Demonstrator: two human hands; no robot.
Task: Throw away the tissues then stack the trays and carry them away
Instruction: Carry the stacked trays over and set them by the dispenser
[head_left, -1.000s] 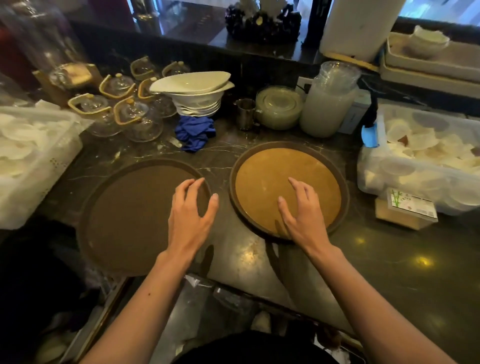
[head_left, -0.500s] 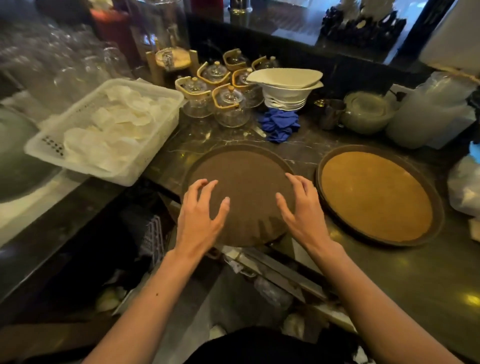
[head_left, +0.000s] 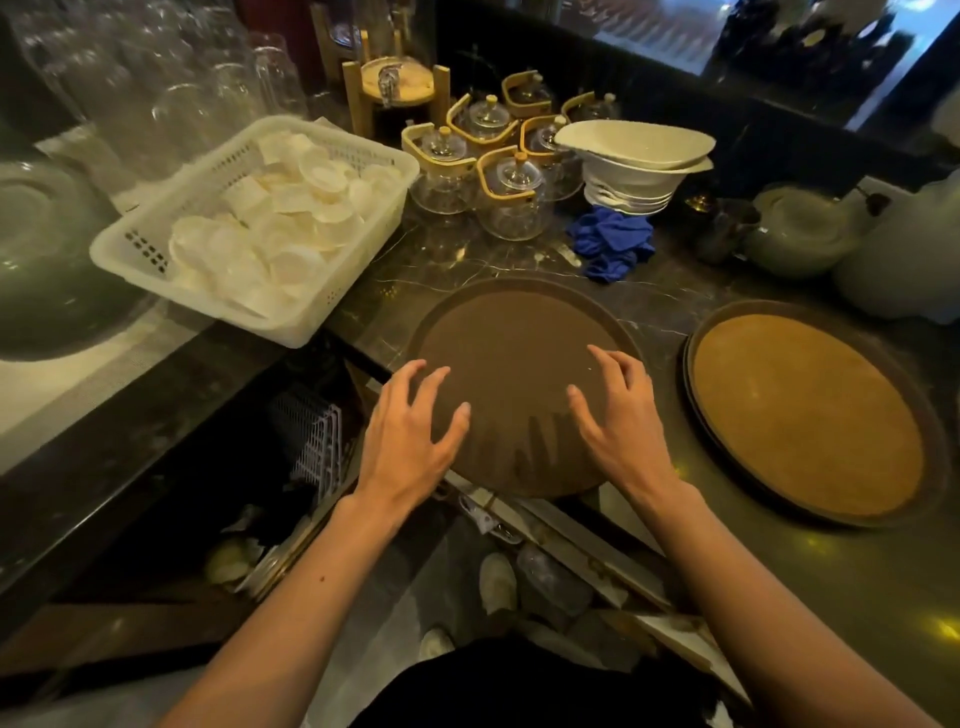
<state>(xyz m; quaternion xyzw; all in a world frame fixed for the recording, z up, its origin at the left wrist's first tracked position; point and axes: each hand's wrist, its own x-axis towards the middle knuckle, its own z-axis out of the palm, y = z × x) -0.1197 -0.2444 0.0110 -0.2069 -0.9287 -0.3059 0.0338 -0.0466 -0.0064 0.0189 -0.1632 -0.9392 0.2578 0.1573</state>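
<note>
Two round trays lie flat on the dark marble counter. The dark brown tray (head_left: 511, 338) sits in the middle, its near edge hanging over the counter's front edge. The lighter, orange-brown tray (head_left: 810, 415) lies to its right, apart from it. My left hand (head_left: 408, 436) hovers over the dark tray's near left edge with fingers spread. Over the same tray's near right part, my right hand (head_left: 618, 415) is also spread, holding nothing. No tissues are visible on either tray.
A white basket (head_left: 156, 244) of white cups stands at the left. Glass teapots (head_left: 504, 192), stacked white bowls (head_left: 639, 166) and a blue cloth (head_left: 613, 241) line the back. Pale lidded containers (head_left: 800, 234) stand at the right. An open gap with shelves lies below the counter edge.
Both hands have shifted left, from one over each tray to both over the dark tray. The view turned left, bringing the white basket into sight.
</note>
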